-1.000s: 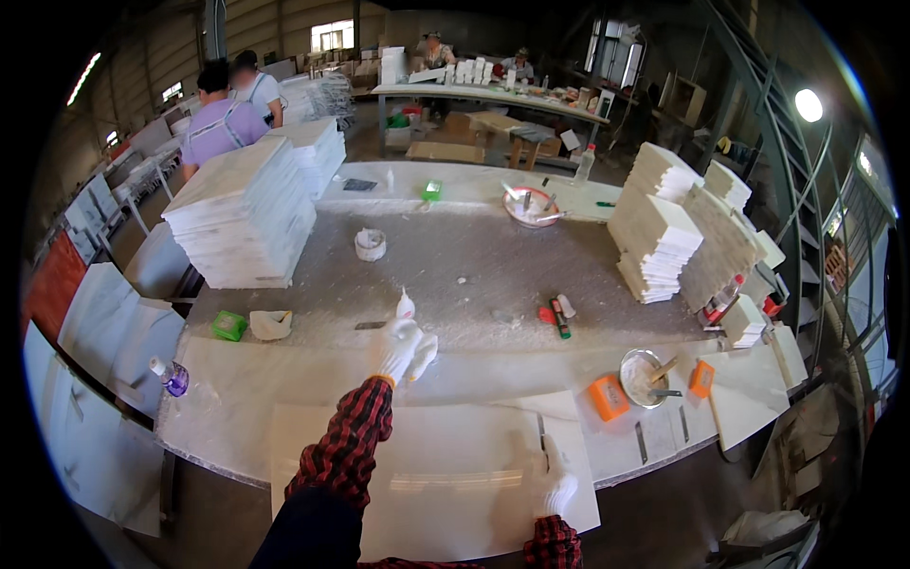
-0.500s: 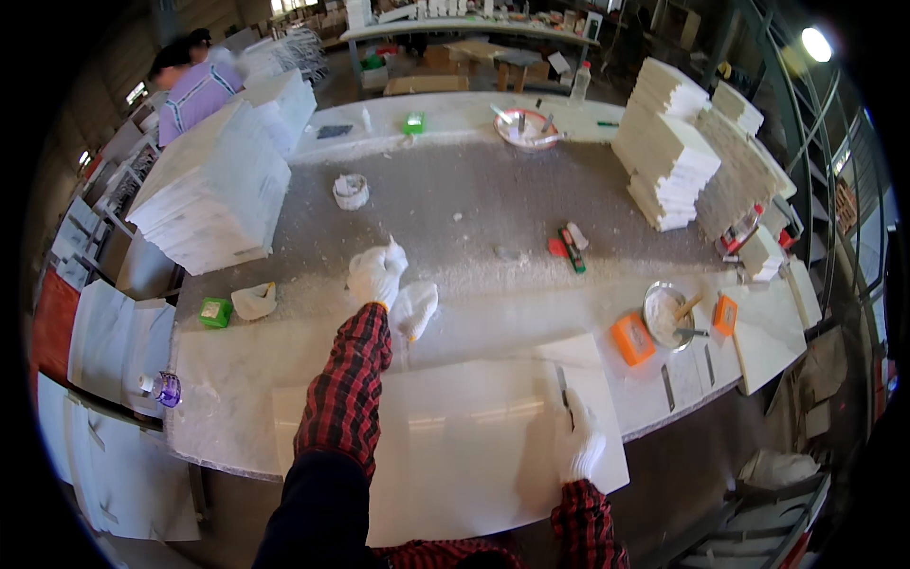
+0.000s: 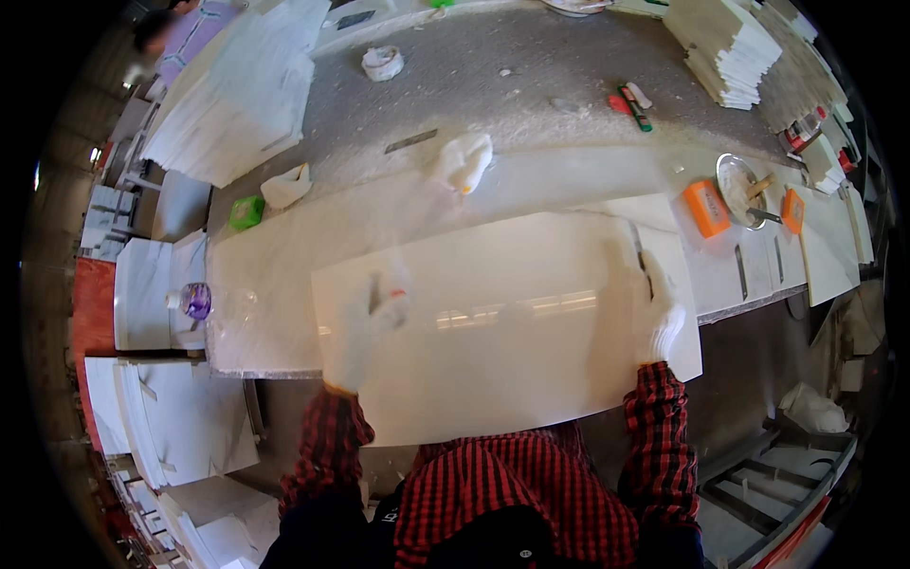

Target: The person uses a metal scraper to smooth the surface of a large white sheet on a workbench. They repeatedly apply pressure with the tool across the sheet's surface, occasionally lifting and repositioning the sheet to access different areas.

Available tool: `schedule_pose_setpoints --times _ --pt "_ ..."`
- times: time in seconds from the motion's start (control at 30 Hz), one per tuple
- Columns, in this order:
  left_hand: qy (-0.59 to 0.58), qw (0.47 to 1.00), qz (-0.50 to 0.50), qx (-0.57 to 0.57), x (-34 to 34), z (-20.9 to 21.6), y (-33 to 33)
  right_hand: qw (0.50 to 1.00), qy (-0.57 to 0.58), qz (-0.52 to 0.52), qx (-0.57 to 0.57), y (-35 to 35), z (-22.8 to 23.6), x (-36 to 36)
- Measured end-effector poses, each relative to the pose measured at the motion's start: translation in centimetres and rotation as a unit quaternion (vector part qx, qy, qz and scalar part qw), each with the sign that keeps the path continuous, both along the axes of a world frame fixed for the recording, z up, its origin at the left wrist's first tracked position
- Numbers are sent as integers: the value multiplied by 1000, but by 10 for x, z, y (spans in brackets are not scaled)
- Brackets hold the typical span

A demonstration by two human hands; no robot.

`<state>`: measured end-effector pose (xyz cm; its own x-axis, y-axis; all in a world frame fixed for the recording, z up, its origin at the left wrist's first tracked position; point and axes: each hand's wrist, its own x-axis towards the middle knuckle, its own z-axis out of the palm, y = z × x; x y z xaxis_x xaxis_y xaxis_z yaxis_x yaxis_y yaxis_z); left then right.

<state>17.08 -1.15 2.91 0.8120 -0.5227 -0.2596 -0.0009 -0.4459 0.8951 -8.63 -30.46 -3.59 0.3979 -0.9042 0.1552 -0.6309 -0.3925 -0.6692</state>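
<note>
A glossy white stone slab (image 3: 512, 332) lies in front of me, its near edge reaching past the bench toward my body. My right hand (image 3: 666, 318), in a white knit glove, rests on the slab's right end and grips a thin dark blade (image 3: 640, 249). Over the left end is my gloved left hand (image 3: 351, 337), its fingers smeared by motion; a small reddish spot shows by them, and I cannot make out whether they hold anything. Beyond the slab lies a crumpled white glove (image 3: 464, 163), with a flat metal strip (image 3: 410, 141) to its left.
Stacked white slabs (image 3: 237, 90) stand at left, more (image 3: 725, 47) at far right. A steel bowl (image 3: 735, 185) of white paste sits between orange boxes (image 3: 706, 209). A green box (image 3: 246, 212), a purple-labelled bottle (image 3: 196, 301) and a tape-like roll (image 3: 382, 64) are around. A person (image 3: 194, 38) is at far left.
My left hand has come back from beside the crumpled glove to the slab's left end. The metal strip now shows there. My view has tipped downward; my right hand still grips the blade.
</note>
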Motion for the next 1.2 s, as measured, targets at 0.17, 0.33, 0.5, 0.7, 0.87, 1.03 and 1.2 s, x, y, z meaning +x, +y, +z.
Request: schedule_pose_setpoints --times 0.17,0.33,0.5,0.7,0.87,1.03,1.2 --pt "101 993 -18 55 -56 -5 40 999 -9 17 -25 4 -3 2" --pt "150 981 -37 118 -69 -13 41 996 -29 20 -88 -2 -18 -2" --pt "138 972 -75 174 -63 -12 35 997 -21 18 -70 0 -10 0" --pt "132 975 -86 157 -59 -21 35 996 -19 20 -79 -4 -13 -2" --pt "146 972 -88 161 -57 -23 33 998 -21 11 -56 -1 -11 0" --pt "161 971 -87 153 -57 -22 31 997 -21 17 -74 -1 -13 0" --pt "160 970 -90 157 -56 -21 30 997 -19 13 -71 -1 -12 0"
